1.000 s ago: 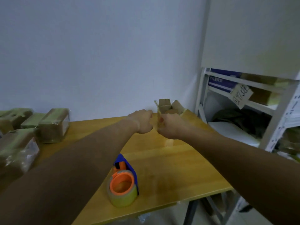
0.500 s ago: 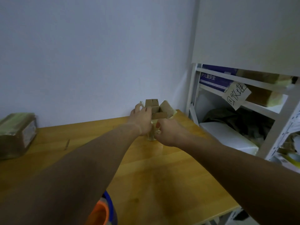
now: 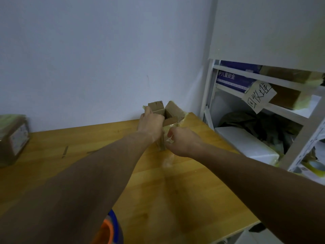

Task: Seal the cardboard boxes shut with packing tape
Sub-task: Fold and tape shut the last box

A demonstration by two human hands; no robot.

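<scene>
cardboard box point(image 3: 168, 118) flaps open; left hand point(image 3: 150, 122) grips box side, right hand point(image 3: 182, 142) pinches tape strip point(image 3: 168, 138).

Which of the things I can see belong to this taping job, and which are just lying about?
In the job:
open cardboard box
left hand, holding the box
right hand, pinching tape at its front
tape dispenser

Lying about:
wrapped parcel
shelf unit
handwritten note
</scene>
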